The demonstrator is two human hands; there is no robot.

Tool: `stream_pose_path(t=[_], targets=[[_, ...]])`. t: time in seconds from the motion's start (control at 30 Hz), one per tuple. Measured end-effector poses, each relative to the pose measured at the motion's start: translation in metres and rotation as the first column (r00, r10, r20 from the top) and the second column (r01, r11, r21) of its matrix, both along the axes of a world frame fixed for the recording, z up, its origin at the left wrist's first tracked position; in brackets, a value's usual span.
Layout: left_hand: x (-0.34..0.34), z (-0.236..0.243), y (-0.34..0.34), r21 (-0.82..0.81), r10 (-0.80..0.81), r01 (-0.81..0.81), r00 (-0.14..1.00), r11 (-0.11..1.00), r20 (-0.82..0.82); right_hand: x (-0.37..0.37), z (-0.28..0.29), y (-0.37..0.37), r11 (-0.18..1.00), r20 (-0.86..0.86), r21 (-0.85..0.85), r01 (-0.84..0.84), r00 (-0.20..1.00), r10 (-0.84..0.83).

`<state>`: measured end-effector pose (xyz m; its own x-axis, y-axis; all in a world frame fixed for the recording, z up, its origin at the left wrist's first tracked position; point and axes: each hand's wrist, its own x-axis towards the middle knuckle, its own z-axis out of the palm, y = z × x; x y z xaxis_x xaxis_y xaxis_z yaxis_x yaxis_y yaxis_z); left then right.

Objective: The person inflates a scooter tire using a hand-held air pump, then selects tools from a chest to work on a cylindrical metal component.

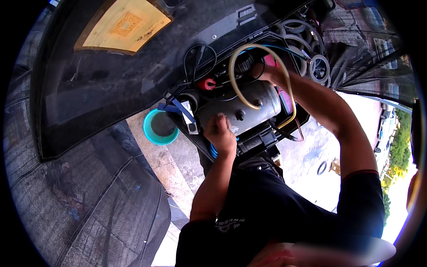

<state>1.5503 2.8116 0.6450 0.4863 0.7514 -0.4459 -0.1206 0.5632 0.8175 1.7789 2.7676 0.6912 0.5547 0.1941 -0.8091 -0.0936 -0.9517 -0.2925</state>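
A grey metal cylinder tank [262, 100] lies in an open black box below me, with a dark fitting [240, 115] on its upper side. My left hand [219, 133] is closed at the tank's near left side; what it holds, if anything, is hidden. Past the tank's far right end reaches my right hand [265, 74], close to a black ribbed part [243, 66]. Its fingers are mostly hidden, so their grip cannot be made out. A yellowish hose [232, 73] loops over the tank and past my right wrist.
The box's big black lid [111, 89] stands raised at the left. Several tyre-like rings [319, 69] hang at the far right. A turquoise basin [149, 138] sits on the floor. Inside the box are a red part [206, 84], a black cable [186, 66] and a white carton [190, 120].
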Motion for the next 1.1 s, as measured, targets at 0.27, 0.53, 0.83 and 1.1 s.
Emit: stream_pose_path(t=[0.27, 0.53, 0.83, 1.1], targets=[[0.012, -0.022, -0.019, 0.274, -0.198, 0.245, 0.962, 0.93, -0.189, -0.089, 0.034, -0.161, 0.969, 0.218, 0.134, -0.208, 0.96, 0.176], [-0.004, -0.055, -0.014, 0.396, -0.216, 0.26, 0.964, 0.881, -0.152, -0.162, -0.035, -0.148, 0.238, 0.678, -0.284, -0.929, -0.019, 0.735], [-0.057, -0.052, -0.023, 0.341, -0.228, 0.331, 0.923, 0.88, -0.31, -0.184, -0.082, -0.154, 0.279, 0.556, -0.268, -0.922, 0.089, 0.826], [-0.088, -0.067, 0.002, 0.327, -0.475, 0.811, 0.558, 0.485, -0.68, -0.16, -0.084, -0.148, 0.116, 0.451, -0.263, -0.958, -0.016, 0.892]])
